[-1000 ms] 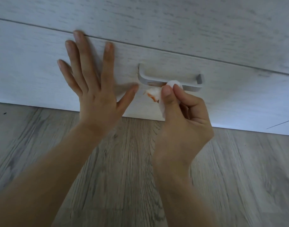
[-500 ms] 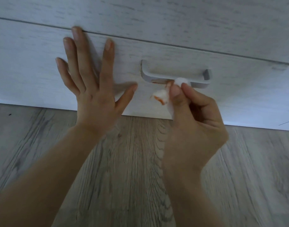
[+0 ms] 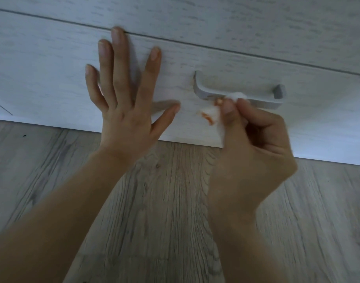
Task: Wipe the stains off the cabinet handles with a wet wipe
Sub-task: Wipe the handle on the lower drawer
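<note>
A grey bar handle (image 3: pixel 262 102) is mounted on the white wood-grain drawer front (image 3: pixel 42 74). My right hand (image 3: pixel 252 144) pinches a crumpled white wet wipe (image 3: pixel 210 115) with an orange smear on it. It presses the wipe against the handle's front edge, left of the middle. A faint orange mark shows on the handle beside my thumb tip. My left hand (image 3: pixel 124 99) lies flat on the drawer front, left of the handle, fingers spread and holding nothing.
A seam (image 3: pixel 256 55) separates this drawer from the white panel above it. A grey wood-plank floor (image 3: pixel 164 201) runs beneath the cabinet's lower edge and under both forearms.
My right hand with the wipe has slid a little to the right along the handle. My left hand stays flat in the same spot on the drawer front.
</note>
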Motion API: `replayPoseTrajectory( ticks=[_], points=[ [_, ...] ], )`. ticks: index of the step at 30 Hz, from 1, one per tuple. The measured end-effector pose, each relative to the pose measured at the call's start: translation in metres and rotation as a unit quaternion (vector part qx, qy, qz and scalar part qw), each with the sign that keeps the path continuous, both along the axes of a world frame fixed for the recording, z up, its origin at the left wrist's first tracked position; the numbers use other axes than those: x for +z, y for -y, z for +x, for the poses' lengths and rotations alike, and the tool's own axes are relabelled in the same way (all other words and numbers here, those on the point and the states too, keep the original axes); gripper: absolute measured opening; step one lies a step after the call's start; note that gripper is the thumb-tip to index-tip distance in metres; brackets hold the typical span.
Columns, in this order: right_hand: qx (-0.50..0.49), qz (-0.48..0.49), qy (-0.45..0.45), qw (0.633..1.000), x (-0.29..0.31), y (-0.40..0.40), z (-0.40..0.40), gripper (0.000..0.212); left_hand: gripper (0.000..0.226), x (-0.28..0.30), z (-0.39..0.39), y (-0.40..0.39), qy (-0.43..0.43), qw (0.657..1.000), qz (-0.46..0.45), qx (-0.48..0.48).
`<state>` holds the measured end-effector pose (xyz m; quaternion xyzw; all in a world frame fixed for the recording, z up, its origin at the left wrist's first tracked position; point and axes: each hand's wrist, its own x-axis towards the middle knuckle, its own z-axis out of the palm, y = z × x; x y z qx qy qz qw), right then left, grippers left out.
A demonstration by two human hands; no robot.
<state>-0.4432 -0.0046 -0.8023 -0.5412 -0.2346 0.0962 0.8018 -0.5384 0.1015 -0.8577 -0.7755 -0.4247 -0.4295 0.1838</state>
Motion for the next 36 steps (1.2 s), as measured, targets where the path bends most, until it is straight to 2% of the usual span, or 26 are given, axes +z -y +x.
replayPoseTrajectory(
  ticks=[6,11,16,20,25,29,33,36],
  points=[
    [-0.011,-0.009,0.010,1.000,-0.001,-0.002,-0.005,0.015,0.071,0.000,0.002,0.000,-0.002,1.000,0.003,0.011],
    [0.002,-0.028,0.051,0.998,0.000,0.002,-0.006,0.016,0.072,-0.001,0.000,-0.001,-0.002,1.000,0.013,0.010],
    [-0.027,-0.044,0.160,0.986,-0.002,0.006,-0.001,0.030,0.070,-0.002,-0.001,-0.003,-0.011,1.000,0.019,0.013],
    [-0.041,-0.031,0.142,0.988,-0.007,-0.004,-0.009,0.028,0.069,-0.002,-0.001,-0.003,-0.010,1.000,0.021,0.017],
    [-0.051,-0.026,0.161,0.985,-0.009,-0.003,-0.003,0.032,0.069,-0.002,0.000,-0.001,-0.006,1.000,0.020,0.013],
    [-0.049,-0.033,0.182,0.981,-0.010,-0.008,-0.013,0.025,0.071,-0.003,-0.001,-0.002,-0.011,1.000,0.024,0.013],
    [-0.054,-0.011,0.130,0.990,-0.012,-0.005,-0.006,0.025,0.068,-0.003,-0.004,-0.002,-0.014,0.999,0.030,0.012],
    [-0.030,-0.033,0.186,0.981,-0.011,-0.007,-0.016,0.027,0.072,-0.002,-0.004,-0.003,-0.021,0.999,0.033,0.013]
  ],
)
